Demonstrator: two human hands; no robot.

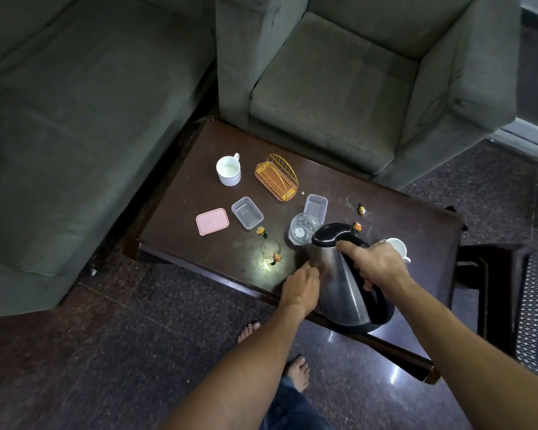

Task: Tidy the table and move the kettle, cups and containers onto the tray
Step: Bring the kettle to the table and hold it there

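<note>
A steel kettle with a black lid and handle stands at the near edge of the dark wooden table. My right hand grips its handle, thumb on the lid. My left hand rests against the kettle's left side near the spout. A white cup stands at the far left, another white cup just behind my right hand. Two clear containers, a pink lid and a clear glass lie mid-table. No tray is in view.
An orange wire holder sits at the back. Several candy wrappers lie scattered. Grey sofas surround the table's far and left sides. My bare feet stand on the dark floor. A dark side stand is at right.
</note>
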